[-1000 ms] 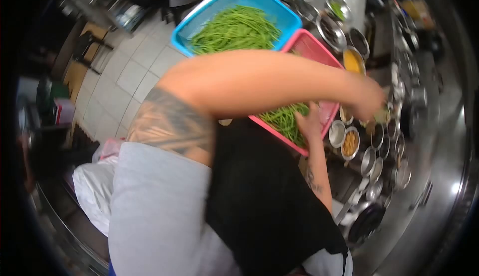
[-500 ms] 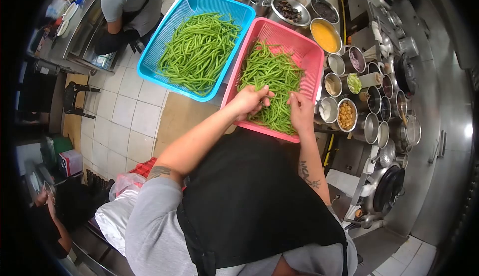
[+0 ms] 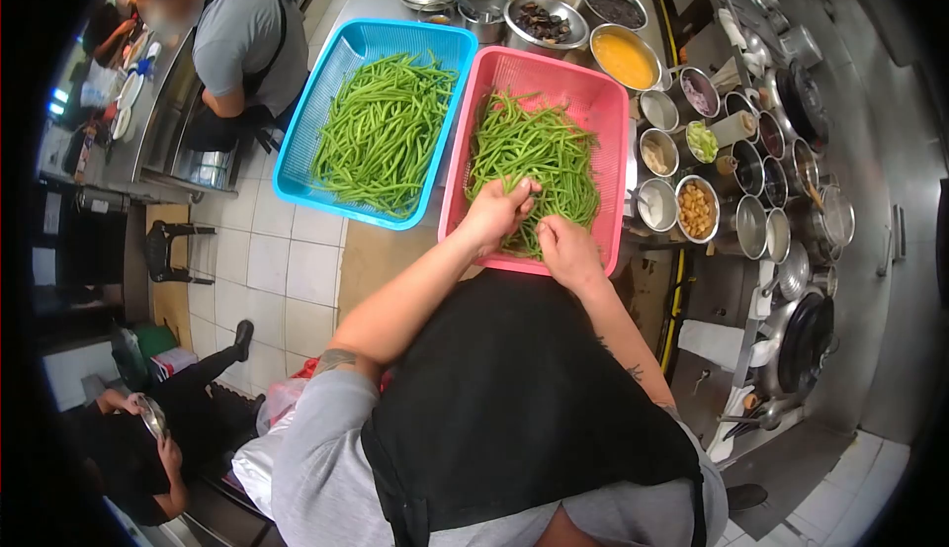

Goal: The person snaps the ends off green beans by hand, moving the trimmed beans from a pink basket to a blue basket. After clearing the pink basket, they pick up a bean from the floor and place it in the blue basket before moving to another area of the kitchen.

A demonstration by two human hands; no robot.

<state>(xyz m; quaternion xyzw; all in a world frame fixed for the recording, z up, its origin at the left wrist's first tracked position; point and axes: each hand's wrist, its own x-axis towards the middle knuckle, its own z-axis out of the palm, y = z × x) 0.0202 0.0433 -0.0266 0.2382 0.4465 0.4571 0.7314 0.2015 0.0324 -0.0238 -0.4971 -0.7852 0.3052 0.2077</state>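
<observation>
A pink basket point(image 3: 599, 87) in front of me holds a loose heap of green beans point(image 3: 529, 142). My left hand point(image 3: 497, 215) is closed over the near part of this heap, with a green bean between thumb and fingers. Close by on the right, my right hand point(image 3: 570, 251) is curled into a closed grip above the basket's near edge. Whatever it pinches is hidden by the fingers. Left of the pink basket stands a blue basket point(image 3: 298, 176), also heaped with green beans point(image 3: 386, 132).
Beyond the baskets are steel bowls, one with orange liquid point(image 3: 626, 58) and one with dark pieces point(image 3: 546, 23). Several ingredient pots, including one of browned cubes point(image 3: 697, 210), line the right. A co-worker point(image 3: 247, 43) sits at upper left; another person point(image 3: 148, 448) holds a metal dish at lower left.
My right hand has moved down and left, nearer my left hand, and its fingers have curled in. The view has shifted, showing more of the person at lower left.
</observation>
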